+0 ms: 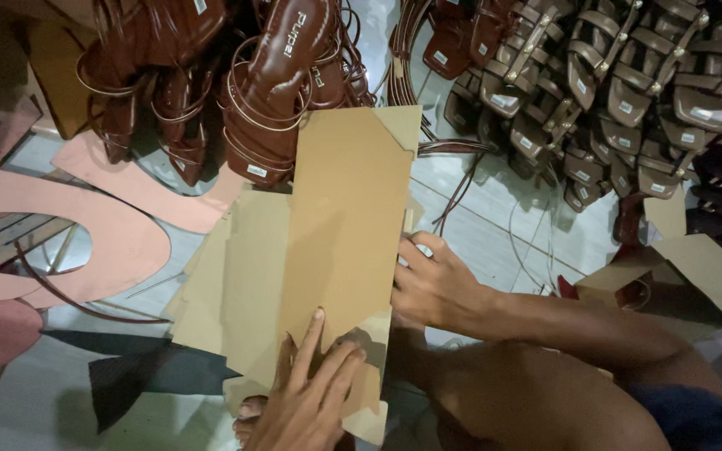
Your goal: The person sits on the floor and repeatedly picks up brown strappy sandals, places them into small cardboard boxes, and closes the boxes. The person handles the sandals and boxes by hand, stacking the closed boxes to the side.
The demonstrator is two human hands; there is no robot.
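Observation:
A flat brown cardboard box blank (344,209) lies on top of a stack of similar cardboard sheets (236,284) on the tiled floor. My left hand (307,397) rests flat on the near end of the top sheet, fingers spread. My right hand (432,284) grips the sheet's right edge, thumb over the top. My bare knee (536,401) and toes (248,413) show below.
A pile of dark red strappy sandals (269,92) lies beyond the cardboard. Rows of brown buckled sandals (620,92) fill the upper right. Pink cut-out material (102,242) and black scraps (135,376) lie left. A folded cardboard box (628,280) sits at right.

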